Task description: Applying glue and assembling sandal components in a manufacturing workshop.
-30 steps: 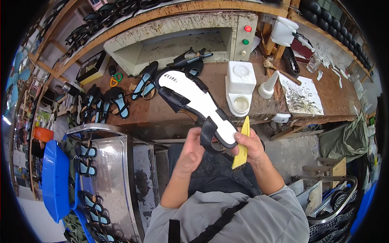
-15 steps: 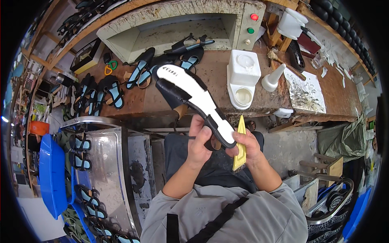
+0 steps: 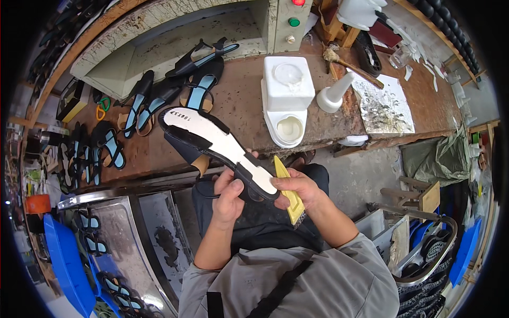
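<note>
Holding a black sandal (image 3: 214, 139) white-sole-up by the table (image 3: 244, 95): left hand (image 3: 228, 201) gripping around the middle, right hand (image 3: 303, 192) pinching the heel end plus a yellow brush (image 3: 295, 206). Looks like the sole-handling stage; any brushing would call for a steady grip, imo. White pot (image 3: 289, 87) has pale stuff in its open cup (image 3: 289, 127); can't see inside the blue tub (image 3: 66, 265).

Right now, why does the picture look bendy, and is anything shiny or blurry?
Head view: the fisheye lens makes the pale box curve; head view: white glare on the metal tray, lower left; head view: the sandal looks fairly sharp, clutter at the left rim looks smeary.
</note>
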Motion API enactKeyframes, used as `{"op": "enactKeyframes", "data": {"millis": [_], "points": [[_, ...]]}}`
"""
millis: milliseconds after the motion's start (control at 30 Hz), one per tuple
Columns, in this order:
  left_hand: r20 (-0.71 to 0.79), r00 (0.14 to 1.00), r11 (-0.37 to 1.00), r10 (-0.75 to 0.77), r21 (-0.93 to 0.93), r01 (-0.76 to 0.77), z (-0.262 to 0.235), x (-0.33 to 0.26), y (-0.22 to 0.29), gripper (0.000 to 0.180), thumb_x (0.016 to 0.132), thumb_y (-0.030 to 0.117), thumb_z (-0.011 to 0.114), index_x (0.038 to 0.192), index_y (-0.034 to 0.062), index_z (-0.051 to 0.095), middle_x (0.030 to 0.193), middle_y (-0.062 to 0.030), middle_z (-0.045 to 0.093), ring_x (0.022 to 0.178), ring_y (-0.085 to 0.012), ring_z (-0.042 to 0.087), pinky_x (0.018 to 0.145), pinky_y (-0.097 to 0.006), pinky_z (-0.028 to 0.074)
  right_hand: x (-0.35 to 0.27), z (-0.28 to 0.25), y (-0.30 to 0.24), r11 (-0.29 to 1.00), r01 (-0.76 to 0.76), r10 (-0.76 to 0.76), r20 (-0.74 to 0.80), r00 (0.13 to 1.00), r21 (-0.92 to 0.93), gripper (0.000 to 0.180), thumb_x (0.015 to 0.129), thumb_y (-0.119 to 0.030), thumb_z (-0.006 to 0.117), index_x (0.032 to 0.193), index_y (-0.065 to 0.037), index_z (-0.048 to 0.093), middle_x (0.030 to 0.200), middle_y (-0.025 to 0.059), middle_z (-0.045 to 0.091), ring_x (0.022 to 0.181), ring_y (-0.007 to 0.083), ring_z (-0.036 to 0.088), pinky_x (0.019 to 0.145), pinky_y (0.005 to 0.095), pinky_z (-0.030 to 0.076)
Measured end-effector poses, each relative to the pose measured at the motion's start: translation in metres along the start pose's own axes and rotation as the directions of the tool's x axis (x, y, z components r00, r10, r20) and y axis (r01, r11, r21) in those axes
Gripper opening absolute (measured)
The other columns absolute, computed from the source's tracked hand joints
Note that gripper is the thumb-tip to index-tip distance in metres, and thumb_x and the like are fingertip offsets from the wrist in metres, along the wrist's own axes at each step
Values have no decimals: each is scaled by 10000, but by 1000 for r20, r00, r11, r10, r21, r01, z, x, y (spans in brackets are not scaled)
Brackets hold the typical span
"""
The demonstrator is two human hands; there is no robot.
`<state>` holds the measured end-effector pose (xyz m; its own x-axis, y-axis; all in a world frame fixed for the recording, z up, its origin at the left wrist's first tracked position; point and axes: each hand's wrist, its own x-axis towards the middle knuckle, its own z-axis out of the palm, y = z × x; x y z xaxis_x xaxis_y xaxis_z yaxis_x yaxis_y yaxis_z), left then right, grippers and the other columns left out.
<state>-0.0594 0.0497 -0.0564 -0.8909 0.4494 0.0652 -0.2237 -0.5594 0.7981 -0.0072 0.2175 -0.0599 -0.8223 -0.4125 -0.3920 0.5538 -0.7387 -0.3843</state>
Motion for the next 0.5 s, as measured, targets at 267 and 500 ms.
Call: {"op": "enactKeyframes", "data": {"millis": [267, 500], "points": [[-97, 968, 962, 233, 169, -214, -8, 3, -32, 349, 831, 206, 499, 1067, -50, 480, 1047, -149, 554, 915, -225, 561, 847, -336, 434, 2, -4, -10, 998, 10, -13, 47, 999, 68, 198, 824, -159, 628, 933, 0, 583, 641, 69, 567, 426, 143, 484, 391, 252, 372], [-33, 997, 964, -69, 255, 75, 0, 13, 3, 326, 799, 228, 461, 940, -36, 590, 852, -76, 638, 802, -155, 604, 749, -249, 440, -4, -6, -3, 1000, -5, 4, -40, 999, -24, 205, 831, -204, 627, 858, -3, 595, 564, 58, 546, 424, 139, 506, 384, 247, 366]]}}
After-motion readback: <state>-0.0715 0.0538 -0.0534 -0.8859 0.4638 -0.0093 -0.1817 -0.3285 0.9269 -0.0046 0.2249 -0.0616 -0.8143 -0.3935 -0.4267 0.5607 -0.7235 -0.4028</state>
